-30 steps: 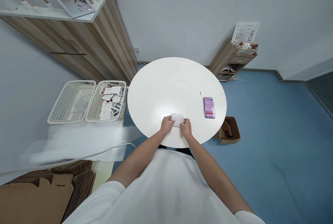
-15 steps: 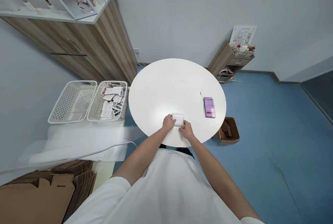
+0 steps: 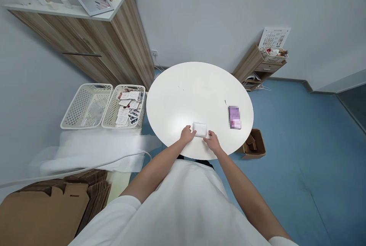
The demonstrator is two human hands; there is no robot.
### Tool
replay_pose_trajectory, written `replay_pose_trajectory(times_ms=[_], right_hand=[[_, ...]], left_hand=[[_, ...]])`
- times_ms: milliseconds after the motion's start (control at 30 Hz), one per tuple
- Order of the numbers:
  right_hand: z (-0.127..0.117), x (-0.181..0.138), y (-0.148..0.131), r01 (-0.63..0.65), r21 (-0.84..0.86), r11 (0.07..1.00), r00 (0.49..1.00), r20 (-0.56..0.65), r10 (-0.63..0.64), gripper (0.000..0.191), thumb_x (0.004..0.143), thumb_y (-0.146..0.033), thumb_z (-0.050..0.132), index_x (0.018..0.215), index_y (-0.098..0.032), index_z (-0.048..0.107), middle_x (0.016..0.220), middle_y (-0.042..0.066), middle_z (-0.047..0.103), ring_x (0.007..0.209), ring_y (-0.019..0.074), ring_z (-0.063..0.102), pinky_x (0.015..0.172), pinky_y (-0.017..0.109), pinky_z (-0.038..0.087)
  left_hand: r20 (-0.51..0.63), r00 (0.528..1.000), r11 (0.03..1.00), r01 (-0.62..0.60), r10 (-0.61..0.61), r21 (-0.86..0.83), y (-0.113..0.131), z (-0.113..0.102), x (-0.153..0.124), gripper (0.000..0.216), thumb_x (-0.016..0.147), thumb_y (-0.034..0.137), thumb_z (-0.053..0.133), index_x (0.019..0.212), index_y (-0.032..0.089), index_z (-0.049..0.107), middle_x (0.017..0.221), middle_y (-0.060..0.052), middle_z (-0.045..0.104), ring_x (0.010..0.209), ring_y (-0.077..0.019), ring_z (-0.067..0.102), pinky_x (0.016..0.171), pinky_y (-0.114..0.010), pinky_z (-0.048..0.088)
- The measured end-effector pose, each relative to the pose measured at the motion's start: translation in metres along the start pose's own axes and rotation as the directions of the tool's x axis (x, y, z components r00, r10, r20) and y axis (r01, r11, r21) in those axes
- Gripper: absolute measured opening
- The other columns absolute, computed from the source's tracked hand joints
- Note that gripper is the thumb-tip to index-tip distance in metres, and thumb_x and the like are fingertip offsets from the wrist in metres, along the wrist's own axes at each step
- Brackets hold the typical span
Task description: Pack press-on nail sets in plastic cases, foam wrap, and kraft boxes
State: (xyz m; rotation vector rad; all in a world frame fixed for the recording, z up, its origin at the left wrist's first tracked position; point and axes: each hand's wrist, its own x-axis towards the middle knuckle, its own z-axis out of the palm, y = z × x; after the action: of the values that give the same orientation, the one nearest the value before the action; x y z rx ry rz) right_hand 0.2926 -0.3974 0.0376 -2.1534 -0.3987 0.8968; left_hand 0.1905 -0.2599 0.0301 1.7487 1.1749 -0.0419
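Note:
A small white packet (image 3: 199, 128) lies near the front edge of a round white table (image 3: 194, 93). My left hand (image 3: 187, 134) pinches the packet's left edge. My right hand (image 3: 212, 141) has its fingers closed on the packet's lower right corner. Both forearms reach in from below. A purple card-like object (image 3: 235, 117) lies flat on the table's right side, apart from both hands.
Two white mesh baskets stand left of the table: one (image 3: 87, 106) with clear bags, one (image 3: 125, 106) with several printed cards. A wooden cabinet (image 3: 94, 44), flat cardboard (image 3: 45, 208), a brown floor box (image 3: 253, 145) and a small shelf (image 3: 257, 67) surround the table.
My right hand has slid from the packet's right edge down to its lower right corner. The view has shifted slightly; the packet stays in place on the table.

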Motion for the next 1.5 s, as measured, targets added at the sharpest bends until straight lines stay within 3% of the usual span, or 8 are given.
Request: replay_pose_trajectory(times_ms=[200, 433, 733, 967, 1167, 1367, 1500], right_hand=[[-0.003, 0.014, 0.001, -0.055, 0.016, 0.998, 0.995, -0.079, 0.056, 0.056, 0.066, -0.042, 0.057, 0.116, -0.02, 0.045, 0.105, 0.008, 0.054, 0.072, 0.0148, 0.059, 0.059, 0.026, 0.048], [0.007, 0.034, 0.003, -0.097, 0.067, 0.993, 0.994, 0.056, 0.093, 0.04, 0.068, -0.037, 0.056, 0.104, -0.02, 0.048, 0.086, 0.004, 0.06, 0.054, 0.0124, 0.058, 0.047, 0.025, 0.047], [0.01, 0.04, -0.001, 0.015, -0.033, 0.999, 0.998, 0.056, -0.013, 0.029, 0.065, -0.029, 0.056, 0.092, -0.02, 0.051, 0.081, 0.001, 0.061, 0.053, 0.0106, 0.057, 0.053, 0.024, 0.047], [0.004, 0.042, 0.003, 0.067, -0.025, 0.997, 0.987, 0.15, -0.063, 0.028, 0.066, -0.03, 0.052, 0.092, -0.021, 0.053, 0.083, 0.001, 0.062, 0.054, 0.0122, 0.058, 0.056, 0.027, 0.046], [0.008, 0.047, 0.001, 0.12, -0.096, 0.988, 0.981, 0.164, -0.103, 0.036, 0.066, -0.029, 0.05, 0.101, -0.021, 0.054, 0.088, 0.003, 0.062, 0.074, 0.0179, 0.06, 0.067, 0.029, 0.046], [0.024, 0.048, -0.015, 0.171, -0.143, 0.975, 0.967, 0.214, -0.138, 0.043, 0.067, -0.031, 0.048, 0.108, -0.021, 0.052, 0.096, 0.005, 0.061, 0.081, 0.02, 0.059, 0.073, 0.032, 0.044], [0.051, 0.051, -0.039, 0.199, -0.136, 0.971, 0.95, 0.271, -0.157, 0.047, 0.067, -0.031, 0.048, 0.113, -0.02, 0.049, 0.099, 0.006, 0.06, 0.083, 0.0197, 0.059, 0.075, 0.032, 0.044]], left_hand=[[0.014, 0.999, 0.999, 0.029, -0.03, 0.034, 0.004, 0.001, -0.003, 0.053, 0.072, 0.042, 0.056, 0.115, 0.015, 0.043, 0.1, -0.009, 0.06, 0.094, -0.0194, 0.057, 0.077, -0.025, 0.04], [-0.03, 0.998, 0.997, 0.048, -0.046, 0.059, 0.01, 0.01, -0.004, 0.041, 0.071, 0.033, 0.059, 0.107, 0.018, 0.047, 0.096, -0.006, 0.062, 0.09, -0.0184, 0.057, 0.075, -0.026, 0.041], [-0.204, 0.977, 0.995, 0.048, -0.065, -0.088, -0.002, 0.019, -0.012, 0.033, 0.072, 0.032, 0.06, 0.1, 0.016, 0.052, 0.096, -0.006, 0.059, 0.088, -0.0158, 0.056, 0.076, -0.025, 0.041], [-0.23, 0.964, 0.977, 0.086, -0.131, -0.196, -0.001, 0.032, -0.015, 0.023, 0.074, 0.021, 0.058, 0.096, 0.018, 0.056, 0.09, -0.004, 0.063, 0.082, -0.0137, 0.059, 0.075, -0.025, 0.044], [-0.289, 0.932, 0.947, 0.131, -0.219, -0.294, 0.003, 0.036, -0.015, 0.023, 0.072, 0.014, 0.056, 0.095, 0.017, 0.059, 0.09, -0.004, 0.065, 0.082, -0.0134, 0.06, 0.077, -0.026, 0.046], [-0.339, 0.907, 0.913, 0.105, -0.251, -0.394, -0.004, 0.025, -0.01, 0.026, 0.072, 0.011, 0.055, 0.097, 0.016, 0.059, 0.093, -0.005, 0.065, 0.081, -0.0138, 0.061, 0.075, -0.027, 0.048], [-0.373, 0.887, 0.903, 0.102, -0.272, -0.417, -0.017, -0.004, -0.001, 0.025, 0.072, 0.011, 0.055, 0.096, 0.015, 0.058, 0.094, -0.006, 0.065, 0.08, -0.0137, 0.061, 0.075, -0.026, 0.047]])
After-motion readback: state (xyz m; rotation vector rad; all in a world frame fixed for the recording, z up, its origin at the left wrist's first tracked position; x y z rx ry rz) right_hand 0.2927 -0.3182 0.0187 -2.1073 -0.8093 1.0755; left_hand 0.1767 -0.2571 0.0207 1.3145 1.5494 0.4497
